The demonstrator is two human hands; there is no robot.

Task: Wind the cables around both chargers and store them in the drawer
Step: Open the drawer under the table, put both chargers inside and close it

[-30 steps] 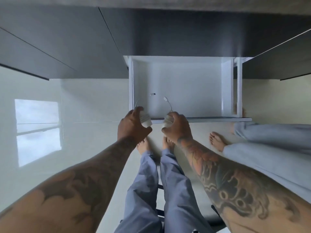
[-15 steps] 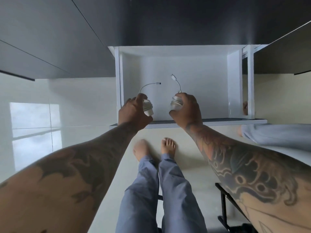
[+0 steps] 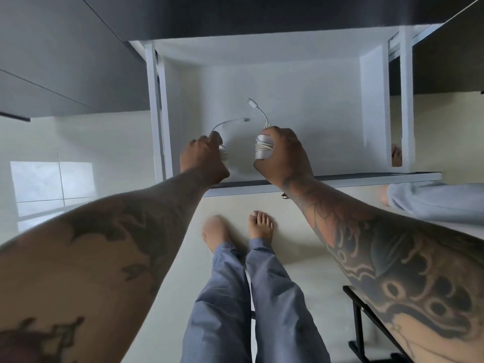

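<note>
Two bare feet (image 3: 237, 231) stand on the pale glossy floor (image 3: 301, 231) nearest the camera, below blue-grey trouser legs (image 3: 248, 305). At the lower right a black metal frame (image 3: 358, 323) rests on the floor, what it belongs to I cannot tell.

Both tattooed forearms reach forward over the dark front edge of the open white drawer (image 3: 374, 106). The left hand (image 3: 203, 159) has its grip closed around a small white charger block wound with white cable (image 3: 224, 154); most of that block is hidden behind the fingers. A short loose end of its cable (image 3: 227, 122) arcs up and to the right, ending in a small plug. The right hand (image 3: 284, 157) has its grip closed around a second white charger block wrapped in white cable (image 3: 263, 148), held upright with the coils plainly visible across its middle. Its free cable end (image 3: 259, 108) curls upward to a small white connector. The two chargers are just beside each other, apart, both inside the drawer's outline near its front left part; whether they touch the drawer bottom cannot be told.

Farther right, another person's light grey trouser leg (image 3: 434, 203) lies beyond the drawer front. Dark grey cabinet fronts (image 3: 65, 61) flank the drawer at the far edge.
</note>
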